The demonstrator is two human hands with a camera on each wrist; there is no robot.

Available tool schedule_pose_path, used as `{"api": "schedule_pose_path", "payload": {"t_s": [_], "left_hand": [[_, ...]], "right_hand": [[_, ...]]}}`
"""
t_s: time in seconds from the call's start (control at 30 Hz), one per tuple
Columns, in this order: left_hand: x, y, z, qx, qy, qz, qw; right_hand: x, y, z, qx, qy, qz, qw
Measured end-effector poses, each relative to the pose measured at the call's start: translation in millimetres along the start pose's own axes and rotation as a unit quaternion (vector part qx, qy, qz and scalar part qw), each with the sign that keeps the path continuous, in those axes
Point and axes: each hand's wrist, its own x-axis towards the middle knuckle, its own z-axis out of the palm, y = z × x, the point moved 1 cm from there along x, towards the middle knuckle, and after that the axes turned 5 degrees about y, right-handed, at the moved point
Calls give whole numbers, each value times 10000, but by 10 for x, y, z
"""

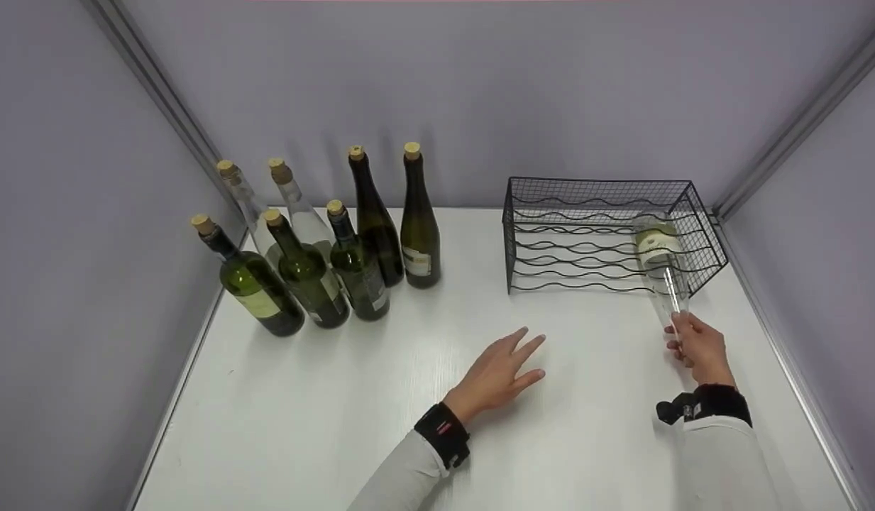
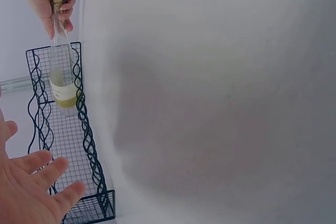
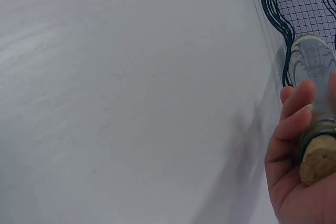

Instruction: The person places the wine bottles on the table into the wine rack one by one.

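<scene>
My right hand (image 1: 701,346) grips the neck of a clear glass wine bottle (image 1: 658,245) with a pale label. Its corked end (image 3: 319,160) points toward me, and its body lies inside the right end of a black wire wine rack (image 1: 579,287). In the left wrist view the bottle (image 2: 64,90) shows between the rack's wavy wires. My left hand (image 1: 495,372) is held over the white table, left of the rack's front, fingers spread and holding nothing.
At the left stand several corked bottles: green ones (image 1: 306,273) in front, clear ones (image 1: 302,213) behind, and tall dark ones (image 1: 417,220) to their right. Grey walls (image 1: 465,85) enclose the white tabletop (image 1: 323,419) at the back and sides.
</scene>
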Motion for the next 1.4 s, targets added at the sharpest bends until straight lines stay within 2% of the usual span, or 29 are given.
{"api": "schedule_pose_path", "payload": {"t_s": [0.27, 0.43, 0.67, 0.83, 1.13, 1.4], "left_hand": [[-10, -14, -9, 18, 21, 7, 10000], [-6, -7, 11, -30, -26, 65, 10000], [-10, 8, 23, 0, -51, 25, 10000], [-19, 19, 25, -5, -59, 50, 10000], [-3, 44, 25, 57, -65, 143, 9999], [19, 103, 3, 114, -58, 304, 9995]], "right_hand": [[52, -123, 22, -480, -289, -147, 9983], [58, -113, 29, -877, 115, -73, 9961], [19, -103, 85, -1234, 938, -693, 9855], [-18, -101, 88, -1663, 1179, -861, 9752], [-10, -86, 64, -1529, 976, -574, 9817], [-18, -55, 59, -1236, 983, -562, 9859]]}}
